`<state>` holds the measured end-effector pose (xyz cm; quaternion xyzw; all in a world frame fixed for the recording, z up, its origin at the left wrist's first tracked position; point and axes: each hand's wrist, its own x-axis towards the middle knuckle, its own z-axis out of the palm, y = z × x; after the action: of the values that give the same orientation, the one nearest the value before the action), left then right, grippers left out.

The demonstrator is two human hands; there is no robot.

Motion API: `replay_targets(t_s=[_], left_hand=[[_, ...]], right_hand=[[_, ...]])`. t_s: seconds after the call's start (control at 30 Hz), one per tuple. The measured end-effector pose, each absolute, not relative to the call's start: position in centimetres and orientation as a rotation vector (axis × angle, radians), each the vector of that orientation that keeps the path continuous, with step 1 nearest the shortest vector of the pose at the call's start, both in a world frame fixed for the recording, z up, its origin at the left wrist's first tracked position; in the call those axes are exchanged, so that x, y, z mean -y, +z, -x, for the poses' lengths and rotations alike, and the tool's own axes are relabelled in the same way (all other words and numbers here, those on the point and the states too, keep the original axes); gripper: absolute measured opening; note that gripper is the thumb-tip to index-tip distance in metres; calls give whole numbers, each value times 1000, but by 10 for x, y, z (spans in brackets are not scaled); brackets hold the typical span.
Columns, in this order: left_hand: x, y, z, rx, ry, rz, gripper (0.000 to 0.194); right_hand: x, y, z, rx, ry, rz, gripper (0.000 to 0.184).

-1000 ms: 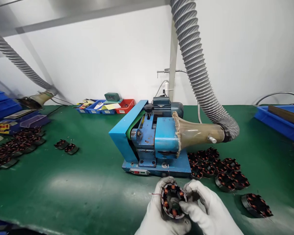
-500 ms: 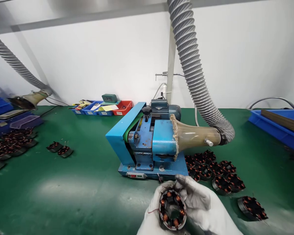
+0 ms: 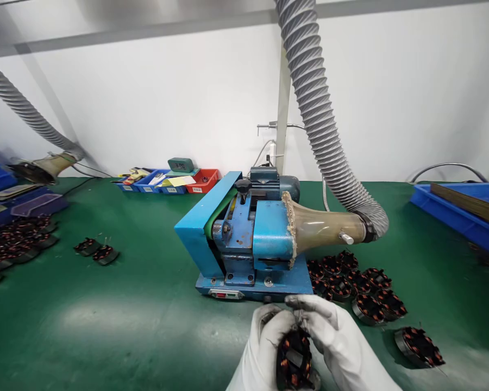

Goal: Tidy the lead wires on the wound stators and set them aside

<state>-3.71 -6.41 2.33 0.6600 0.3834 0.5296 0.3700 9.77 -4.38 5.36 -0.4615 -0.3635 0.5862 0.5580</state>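
Low in the head view, my white-gloved left hand (image 3: pixel 263 345) is closed around a motor stator (image 3: pixel 294 361), a ring with copper windings and black insulation. The ring is tilted, its face turned partly sideways. My right hand (image 3: pixel 330 328), also gloved, has its thumb and fingers pinched together at the stator's upper edge, where thin lead wires (image 3: pixel 300 320) stick up. Its fingertips are darkly stained. Just beyond both hands stands a blue belt-driven machine (image 3: pixel 232 239) with a motor and a tan suction funnel (image 3: pixel 328 225).
Several stators (image 3: pixel 369 308) lie right of the machine, one nearer the front edge (image 3: pixel 419 347). Two more (image 3: pixel 105 253) and a large group (image 3: pixel 18 244) are on the left. A grey hose (image 3: pixel 309 81) hangs above. Blue tray (image 3: pixel 452 201) at right; small bins (image 3: pixel 204 179) at the back.
The stator has turned in my left hand from facing the camera to a tilted, sideways pose. My right fingers have shifted slightly left to the lead wires at its top.
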Motion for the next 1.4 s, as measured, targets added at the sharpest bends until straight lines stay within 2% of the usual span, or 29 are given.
replay_targets(t_s=[0.17,0.3,0.4,0.53,0.6,0.73,1.07,1.4], left_hand=[[58,18,30,-960,1337,-1757,79],[60,21,28,-1067,1474,-1600,69],[57,22,25,-1247,1344,-1280,63],[41,14,17,-1205,1202,-843,57],[31,8,14,-1144,1244,-783,51],[14,4,15,-1140,1247,-829,40],[2,14,21,-1169,1218,-1028,29],[2,18,21,-1203,1192,-1017,32]], right_hand=[[36,62,-97,1039,1178,1219,9],[36,56,-114,716,963,1127,13],[42,39,-107,580,759,1188,16],[45,11,-71,791,963,1226,44],[39,4,-59,867,1010,1293,50],[21,4,-53,945,981,1413,46],[10,7,-56,1045,880,1460,43],[12,9,-55,968,896,1462,45]])
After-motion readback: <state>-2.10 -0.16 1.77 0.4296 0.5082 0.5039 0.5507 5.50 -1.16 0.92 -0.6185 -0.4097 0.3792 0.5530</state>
